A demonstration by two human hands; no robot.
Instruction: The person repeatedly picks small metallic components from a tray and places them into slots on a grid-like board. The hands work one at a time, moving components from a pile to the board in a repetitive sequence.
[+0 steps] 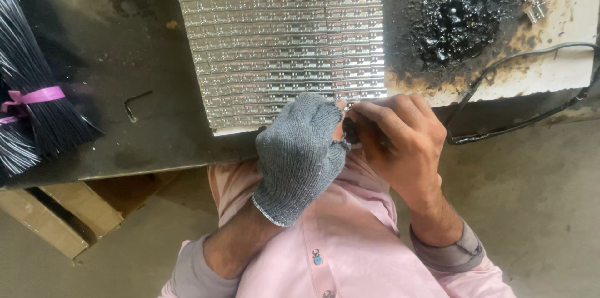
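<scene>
My left hand (301,151) wears a grey knit glove with cut fingertips and is curled closed at the table's near edge. My bare right hand (400,139) is closed against it, the two pinching a small dark piece (350,133) between the fingertips; most of the piece is hidden. Just beyond the hands lies a large stack of shiny ribbed metal strips (284,35), laid in rows across the dark worktable (125,54).
A bundle of black bristles (31,104) tied with a pink band lies at the far left. A small hex key (134,105) rests on the table. At right are a black oily residue patch (459,17), small metal clips (536,12) and a black cable (519,60). Wooden blocks (69,210) sit below.
</scene>
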